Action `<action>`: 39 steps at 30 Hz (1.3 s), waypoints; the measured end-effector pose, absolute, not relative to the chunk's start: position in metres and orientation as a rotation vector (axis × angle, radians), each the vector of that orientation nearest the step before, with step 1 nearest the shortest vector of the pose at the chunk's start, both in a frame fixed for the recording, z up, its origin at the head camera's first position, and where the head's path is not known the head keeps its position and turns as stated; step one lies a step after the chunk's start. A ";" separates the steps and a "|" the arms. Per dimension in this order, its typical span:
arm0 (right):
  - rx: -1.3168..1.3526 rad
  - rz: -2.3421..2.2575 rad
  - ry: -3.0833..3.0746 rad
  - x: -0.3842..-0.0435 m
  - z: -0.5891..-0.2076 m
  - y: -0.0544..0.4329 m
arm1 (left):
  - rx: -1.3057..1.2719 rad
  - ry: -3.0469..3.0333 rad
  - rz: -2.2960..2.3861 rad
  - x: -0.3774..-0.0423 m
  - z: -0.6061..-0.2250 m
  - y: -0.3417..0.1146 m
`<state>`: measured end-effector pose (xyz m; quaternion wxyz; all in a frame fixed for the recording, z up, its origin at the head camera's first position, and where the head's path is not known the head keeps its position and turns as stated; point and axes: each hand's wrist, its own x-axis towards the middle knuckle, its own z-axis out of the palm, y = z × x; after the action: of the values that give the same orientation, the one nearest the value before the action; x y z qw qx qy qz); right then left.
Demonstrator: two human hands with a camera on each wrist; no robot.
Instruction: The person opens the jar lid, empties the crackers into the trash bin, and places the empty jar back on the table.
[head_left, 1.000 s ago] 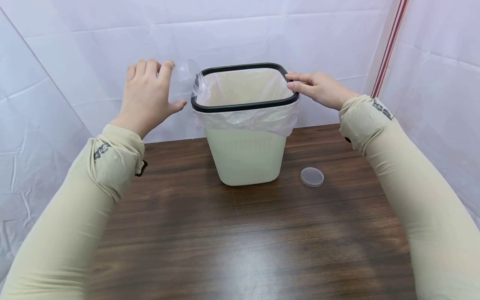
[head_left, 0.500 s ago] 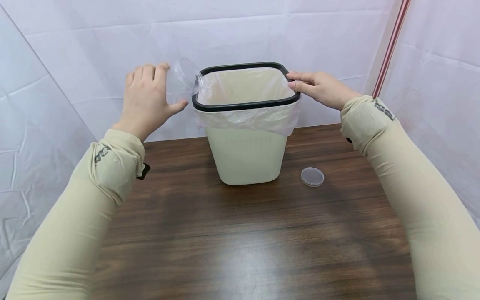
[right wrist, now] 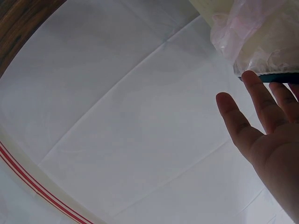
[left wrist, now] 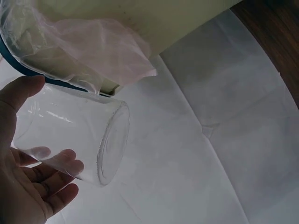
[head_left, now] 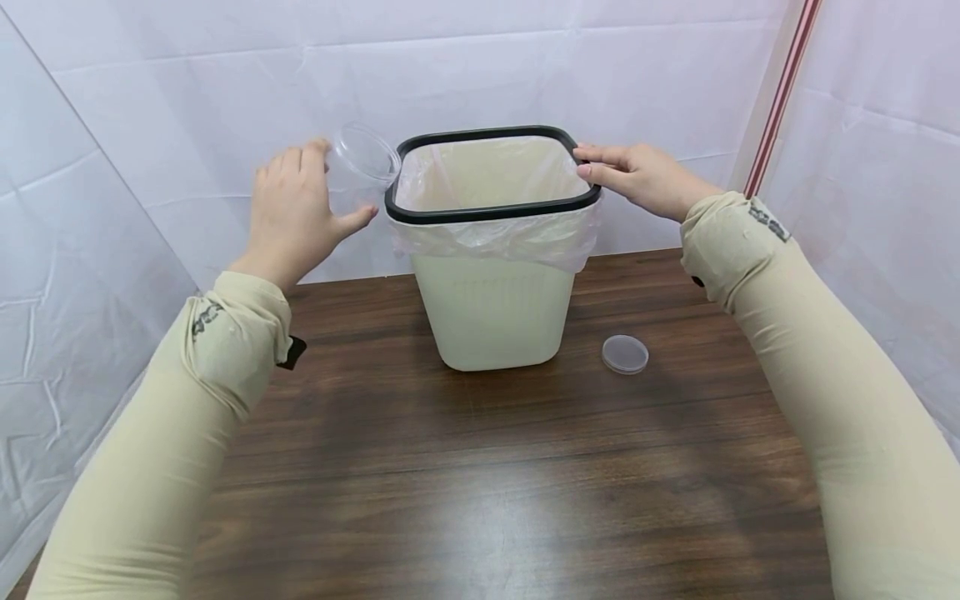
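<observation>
My left hand (head_left: 292, 196) grips a clear plastic jar (head_left: 365, 154) at the left of the bin, thumb on one side and fingers on the other. In the left wrist view the jar (left wrist: 70, 133) looks see-through, with nothing visible inside. Its round mouth tilts up and toward the bin's left rim. The pale cream-green trash bin (head_left: 495, 312) stands upright, with a thin translucent bag (head_left: 510, 237) folded over its top under a black rim ring (head_left: 487, 215). With fairly straight fingers, my right hand (head_left: 637, 177) touches the ring's right side.
A round translucent lid (head_left: 625, 353) lies flat on the dark wood table (head_left: 480, 467), right of the bin. White cloth sheets (head_left: 480, 75) hang behind and at both sides. A red-striped edge (head_left: 783, 92) runs down the right corner.
The jar has tipped back from the bin, its mouth turning from sideways to more upward. My left hand has lowered slightly. My right hand has stayed on the rim.
</observation>
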<state>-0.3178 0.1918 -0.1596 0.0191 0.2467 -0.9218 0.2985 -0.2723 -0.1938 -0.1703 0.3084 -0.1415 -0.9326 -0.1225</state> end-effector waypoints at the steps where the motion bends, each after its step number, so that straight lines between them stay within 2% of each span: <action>1: 0.768 0.928 -2.860 -0.318 -0.160 0.192 | -0.376 -2.465 -0.340 -0.272 -0.171 -0.194; 39: 0.767 0.954 -2.861 -0.316 -0.158 0.191 | -0.321 -2.483 -0.626 -0.270 -0.192 -0.197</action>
<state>-0.3157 0.1909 -0.1577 0.0151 0.2464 -0.9193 0.3065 -0.2699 -0.1973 -0.1924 0.2767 -0.1196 -0.9245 -0.2332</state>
